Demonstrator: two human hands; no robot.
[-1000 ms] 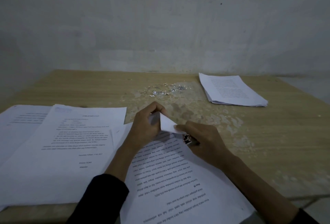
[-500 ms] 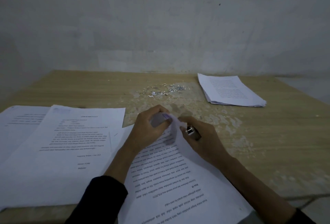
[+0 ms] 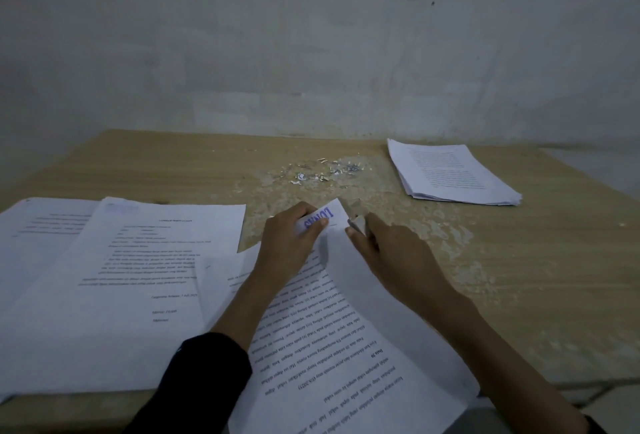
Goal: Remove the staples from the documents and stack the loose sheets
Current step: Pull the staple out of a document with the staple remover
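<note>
A printed document [image 3: 332, 357] lies in front of me with its text upside down. My left hand [image 3: 291, 243] pinches its far corner, where a blue stamp [image 3: 318, 219] shows on the raised sheet. My right hand [image 3: 391, 253] grips a small metal staple remover [image 3: 356, 224] set against that same corner. A scatter of pulled staples [image 3: 322, 172] lies beyond my hands. A stack of loose sheets [image 3: 450, 174] rests at the far right of the table.
More documents [image 3: 138, 271] overlap one another at the left, reaching the near edge of the wooden table [image 3: 519, 260]. The tabletop has worn, flaking patches around the middle. A bare grey wall stands behind the table.
The top sheet's corner has been lifted and turned further, so the blue stamp now shows. Both hands have stayed at the corner, the right one shifting slightly with the tool.
</note>
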